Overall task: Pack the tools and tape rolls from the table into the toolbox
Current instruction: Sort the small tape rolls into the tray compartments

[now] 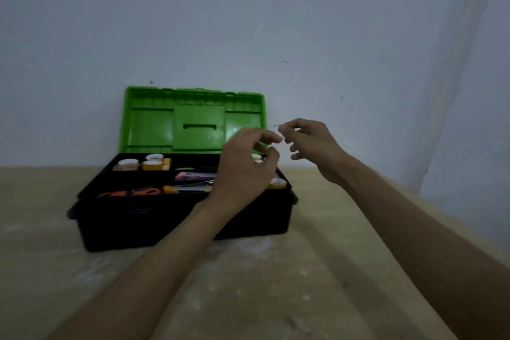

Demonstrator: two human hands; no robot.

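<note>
From the head view, a black toolbox (179, 226) stood on the pale counter (276, 284), close to the wall (248, 22). Its green lid (193, 119) was open and upright at the back.

The top tray was already filled. Several tape rolls (151, 165) sat together in the back-left compartment. A pink tool (193, 175) lay in the middle one. Orange-handled scissors (143, 191) lay along the front compartment, with a pale flat thing just to their right that was too dim to name. Another tape roll (277, 183) sat at the tray's right end, partly hidden behind the left wrist.

Both hands were raised above the right end of the toolbox, touching neither it nor the counter. The left hand (245, 165) had its fingers curled, with the forefinger reaching toward the right hand. The right hand (309, 143) hung just beyond the lid's right edge, its thumb and forefinger brought together. The fingertips of the two hands nearly met. Blur and dim light kept me from telling whether either hand pinched something small or held nothing.
</note>
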